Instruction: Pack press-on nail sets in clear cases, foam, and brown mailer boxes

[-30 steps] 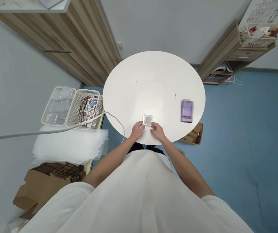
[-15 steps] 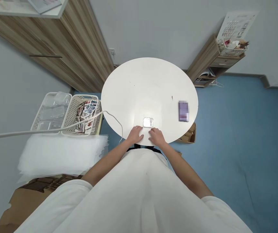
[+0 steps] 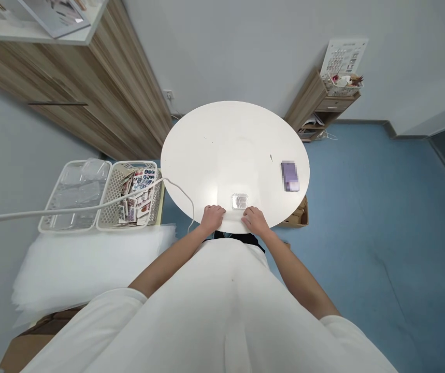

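Note:
A small clear plastic case (image 3: 240,201) lies flat on the white oval table (image 3: 230,140), near its front edge. Rows of small pale shapes show through its lid, too small to name for certain. To the left of the case, apart from it, my left hand (image 3: 212,218) rests at the table edge with nothing in it. Its fingers lie loosely bent on the tabletop. My right hand (image 3: 256,221) is closer, its fingertips by the lower right corner of the case. Whether they touch it I cannot tell. The right fingers are loosely spread and hold nothing.
A purple item (image 3: 290,176), blurred out, lies on the table's right side. At the left stand a basket of printed cards (image 3: 108,207) and a basket of clear boxes (image 3: 45,220). A white cable (image 3: 129,196) crosses to the table edge. A cardboard box (image 3: 300,215) sits below right.
The view has shifted a little. My left hand has drawn slightly left, away from the case. The glare on the lid has gone, so its contents show.

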### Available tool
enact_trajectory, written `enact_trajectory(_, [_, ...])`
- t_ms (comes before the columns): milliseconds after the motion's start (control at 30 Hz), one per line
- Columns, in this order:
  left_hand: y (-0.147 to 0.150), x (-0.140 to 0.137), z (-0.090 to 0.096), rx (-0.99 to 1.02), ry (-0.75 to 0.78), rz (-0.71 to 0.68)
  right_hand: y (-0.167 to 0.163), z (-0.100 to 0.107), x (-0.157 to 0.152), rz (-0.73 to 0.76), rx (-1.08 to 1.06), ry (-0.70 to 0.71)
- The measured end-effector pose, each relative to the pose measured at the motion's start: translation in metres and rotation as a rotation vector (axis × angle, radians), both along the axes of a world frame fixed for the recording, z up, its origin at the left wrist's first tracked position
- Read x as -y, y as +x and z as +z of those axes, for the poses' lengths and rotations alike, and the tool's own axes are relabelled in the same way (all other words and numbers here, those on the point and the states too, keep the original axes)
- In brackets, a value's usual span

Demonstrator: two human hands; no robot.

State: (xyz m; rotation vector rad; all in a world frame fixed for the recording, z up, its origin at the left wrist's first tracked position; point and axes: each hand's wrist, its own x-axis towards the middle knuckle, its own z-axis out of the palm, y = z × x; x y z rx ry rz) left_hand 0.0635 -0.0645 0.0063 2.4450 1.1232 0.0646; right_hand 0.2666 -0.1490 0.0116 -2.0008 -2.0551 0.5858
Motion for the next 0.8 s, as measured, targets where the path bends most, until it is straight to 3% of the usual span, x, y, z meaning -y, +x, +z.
enact_trajectory(167, [-0.001, -0.014, -0.001, 0.135, -0.113, 0.099, 0.020, -0.004, 0.006, -0.042, -0.100, 0.046])
enact_trajectory(300, [0.000, -0.025, -0.001, 0.176, -0.241, 0.187, 0.034, -0.006, -0.009, -0.238, -0.236, -0.055])
enact_trajectory(467, [0.006, -0.037, 0.000, 0.161, -0.292, 0.324, 0.038, -0.004, -0.034, -0.385, -0.190, -0.156])
enact_trajectory(633, [0.014, -0.044, 0.001, 0.010, -0.262, 0.390, 0.029, -0.009, -0.043, -0.446, -0.047, -0.185])
enact_trajectory(800, [0.017, -0.043, 0.001, -0.121, -0.102, 0.302, 0.020, -0.014, -0.041, -0.435, 0.010, -0.153])
